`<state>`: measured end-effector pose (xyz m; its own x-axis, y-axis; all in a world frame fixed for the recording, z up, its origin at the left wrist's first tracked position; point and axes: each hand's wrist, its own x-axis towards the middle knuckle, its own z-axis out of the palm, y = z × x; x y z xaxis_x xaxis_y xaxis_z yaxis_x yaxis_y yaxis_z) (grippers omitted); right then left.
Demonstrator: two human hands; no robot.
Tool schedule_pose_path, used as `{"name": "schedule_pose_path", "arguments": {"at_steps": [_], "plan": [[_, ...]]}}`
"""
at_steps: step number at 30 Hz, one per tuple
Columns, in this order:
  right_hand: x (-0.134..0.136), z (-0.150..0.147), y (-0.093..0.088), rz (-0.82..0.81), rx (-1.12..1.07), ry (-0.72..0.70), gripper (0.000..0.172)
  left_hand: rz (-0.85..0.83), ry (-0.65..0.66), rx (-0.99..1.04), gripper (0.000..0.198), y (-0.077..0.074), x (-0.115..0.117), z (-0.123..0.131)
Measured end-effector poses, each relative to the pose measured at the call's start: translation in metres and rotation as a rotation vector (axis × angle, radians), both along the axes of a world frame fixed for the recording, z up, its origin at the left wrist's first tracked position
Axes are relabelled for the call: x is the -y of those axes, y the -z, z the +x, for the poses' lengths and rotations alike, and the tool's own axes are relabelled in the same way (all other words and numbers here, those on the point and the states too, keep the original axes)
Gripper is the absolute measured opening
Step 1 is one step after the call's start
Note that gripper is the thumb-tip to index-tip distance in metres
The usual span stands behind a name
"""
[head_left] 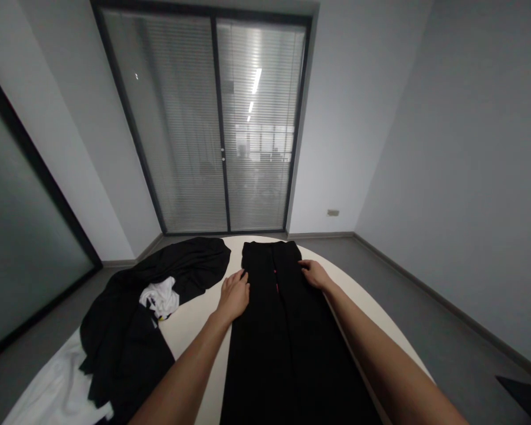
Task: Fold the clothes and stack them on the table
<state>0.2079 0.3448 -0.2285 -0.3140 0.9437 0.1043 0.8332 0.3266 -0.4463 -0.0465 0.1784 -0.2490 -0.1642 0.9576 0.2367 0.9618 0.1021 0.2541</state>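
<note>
Black trousers [263, 330] lie lengthwise on a round, cream-white table [193, 324], waistband at the far end and legs running toward me. A little pink shows along the front opening. My left hand [235, 294] rests at the left edge below the waistband, its fingers stretched out on the cloth. Across from it, my right hand [315, 275] touches the right edge with its fingers apart. The trouser hems are cut off by the bottom of the view.
On the table's left lies a heap of black clothing [119, 330] with a crumpled white cloth [161, 298] on it. Another white garment [48, 383] sits at the near left edge. Beyond the table stand a glass door with blinds [261, 177] and grey walls.
</note>
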Motion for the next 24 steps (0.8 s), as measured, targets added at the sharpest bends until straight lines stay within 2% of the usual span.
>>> {"name": "schedule_pose_path", "arguments": {"at_steps": [5, 9, 14, 17, 19, 22, 24], "plan": [[-0.014, -0.003, 0.004, -0.003, -0.023, -0.026, 0.05, -0.057, 0.025, -0.05, 0.05, -0.003, -0.015, -0.004], [-0.021, -0.011, 0.0, 0.004, 0.001, 0.0, 0.055, -0.107, 0.031, -0.079, 0.05, -0.009, -0.034, -0.009], [-0.007, -0.022, -0.01, 0.027, 0.057, 0.036, 0.066, -0.122, -0.025, -0.077, 0.052, -0.015, -0.047, -0.011], [0.014, -0.026, -0.016, 0.145, 0.136, 0.024, 0.052, -0.122, -0.076, -0.058, 0.059, -0.018, -0.037, -0.007], [0.029, -0.027, -0.018, 0.181, 0.144, -0.088, 0.041, -0.094, -0.068, -0.062, 0.063, -0.019, -0.023, -0.001], [0.05, -0.029, -0.015, 0.089, 0.152, -0.295, 0.044, -0.056, 0.094, -0.089, 0.064, -0.021, 0.005, 0.015], [0.064, -0.03, -0.011, 0.047, 0.198, -0.336, 0.049, -0.095, 0.205, -0.089, 0.062, -0.023, 0.026, 0.029]]}}
